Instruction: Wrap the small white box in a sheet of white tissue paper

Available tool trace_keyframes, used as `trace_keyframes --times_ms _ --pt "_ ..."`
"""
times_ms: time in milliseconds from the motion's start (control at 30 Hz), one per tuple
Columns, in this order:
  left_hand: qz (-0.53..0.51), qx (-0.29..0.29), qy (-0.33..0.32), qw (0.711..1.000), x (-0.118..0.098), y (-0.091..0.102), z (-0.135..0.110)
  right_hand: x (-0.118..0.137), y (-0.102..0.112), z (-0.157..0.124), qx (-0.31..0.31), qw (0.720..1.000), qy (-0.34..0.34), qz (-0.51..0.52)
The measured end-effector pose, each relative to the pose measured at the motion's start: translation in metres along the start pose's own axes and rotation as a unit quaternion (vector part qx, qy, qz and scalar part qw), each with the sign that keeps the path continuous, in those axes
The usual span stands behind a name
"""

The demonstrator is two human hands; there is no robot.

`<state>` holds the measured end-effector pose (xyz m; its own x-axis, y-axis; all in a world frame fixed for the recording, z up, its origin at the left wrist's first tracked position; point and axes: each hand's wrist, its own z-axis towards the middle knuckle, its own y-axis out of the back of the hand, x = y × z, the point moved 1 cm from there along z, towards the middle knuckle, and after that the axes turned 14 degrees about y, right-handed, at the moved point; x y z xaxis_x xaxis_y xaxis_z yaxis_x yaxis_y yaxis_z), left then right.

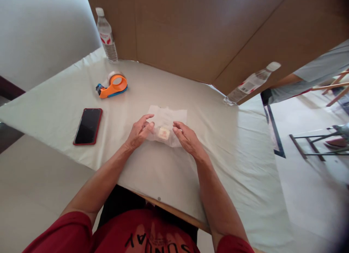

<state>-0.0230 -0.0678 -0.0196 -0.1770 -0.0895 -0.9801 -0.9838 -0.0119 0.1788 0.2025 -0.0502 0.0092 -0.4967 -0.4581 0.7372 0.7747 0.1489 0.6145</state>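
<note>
A small pale block with a reddish mark (pixel 164 133) lies on a sheet of thin white paper (pixel 169 115) in the middle of the table. To the left of the block is my left hand (pixel 140 131), fingers apart and curved, at the paper's left side. My right hand (pixel 187 136) is on the other side, its fingers bent toward the block with a gap between thumb and fingers. Neither hand grips the block. Whether the fingertips touch the paper is hard to make out.
A phone with a red edge (pixel 87 126) and an orange and blue tape dispenser (pixel 116 86) lie at left. Two water bottles, one left (pixel 107 38) and one right (pixel 251 85), stand by a tall cardboard panel (pixel 174 31). Another person's arm (pixel 286 80) shows behind it.
</note>
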Motion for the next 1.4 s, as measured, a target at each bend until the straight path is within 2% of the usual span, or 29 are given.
trace_keyframes --times_ms 100,167,200,267,333,367,433,533,600,667,733,767,833,967,1067,1133,1233,1300,1333,1400 --pt "-0.094 0.133 0.04 0.986 -0.004 0.01 0.001 -0.005 0.003 -0.013 0.032 0.999 -0.001 0.003" --pt "-0.065 0.181 0.092 0.977 -0.003 0.015 0.003 0.001 0.004 -0.025 0.118 0.992 0.016 0.049" --pt "-0.034 0.18 0.115 0.976 -0.002 0.017 0.004 0.006 0.003 -0.031 0.173 0.982 0.03 0.07" --pt "0.04 0.141 0.127 0.981 0.001 0.016 0.006 0.014 0.001 -0.04 0.264 0.959 0.06 0.09" --pt "0.102 0.075 0.078 0.989 0.004 0.011 0.008 0.017 -0.002 -0.044 0.286 0.952 0.069 0.089" --pt "0.12 0.046 0.035 0.991 0.005 0.008 0.008 0.017 -0.003 -0.044 0.269 0.957 0.062 0.085" --pt "0.145 0.026 -0.047 0.988 0.008 0.001 0.007 0.014 -0.005 -0.038 0.189 0.979 0.034 0.068" --pt "0.163 0.055 -0.11 0.979 0.014 -0.006 0.005 0.006 -0.012 -0.024 0.052 0.998 0.028 0.012" --pt "0.171 0.092 -0.118 0.974 0.019 -0.008 0.004 0.001 -0.022 -0.015 0.045 0.997 0.06 -0.02" --pt "0.19 0.121 -0.115 0.967 0.023 -0.01 0.003 -0.005 -0.034 -0.009 0.084 0.991 0.091 -0.043" --pt "0.23 0.13 -0.105 0.959 0.025 -0.012 0.003 -0.011 -0.04 -0.007 0.096 0.989 0.094 -0.058" --pt "0.256 0.13 -0.098 0.953 0.025 -0.013 0.003 -0.014 -0.039 -0.008 0.083 0.991 0.087 -0.064" --pt "0.312 0.13 -0.084 0.937 0.025 -0.017 0.003 -0.021 -0.028 -0.014 0.034 0.995 0.066 -0.073" --pt "0.404 0.128 -0.078 0.902 0.023 -0.025 0.002 -0.048 0.017 -0.041 -0.042 0.993 0.027 -0.106" --pt "0.446 0.11 -0.076 0.885 0.02 -0.03 -0.001 -0.072 0.048 -0.061 -0.047 0.986 -0.004 -0.159" --pt "0.461 0.099 -0.077 0.879 0.019 -0.032 -0.002 -0.077 0.059 -0.07 -0.055 0.975 0.006 -0.214" --pt "0.468 0.089 -0.089 0.874 0.019 -0.033 -0.003 -0.055 0.057 -0.073 -0.14 0.952 0.046 -0.27" --pt "0.47 0.086 -0.098 0.873 0.02 -0.033 -0.003 -0.026 0.042 -0.068 -0.179 0.946 0.1 -0.252" --pt "0.47 0.084 -0.102 0.873 0.021 -0.033 -0.003 -0.011 0.03 -0.064 -0.168 0.95 0.137 -0.226" --pt "0.467 0.076 -0.109 0.874 0.022 -0.033 -0.003 0.011 0.003 -0.053 -0.095 0.96 0.206 -0.161"
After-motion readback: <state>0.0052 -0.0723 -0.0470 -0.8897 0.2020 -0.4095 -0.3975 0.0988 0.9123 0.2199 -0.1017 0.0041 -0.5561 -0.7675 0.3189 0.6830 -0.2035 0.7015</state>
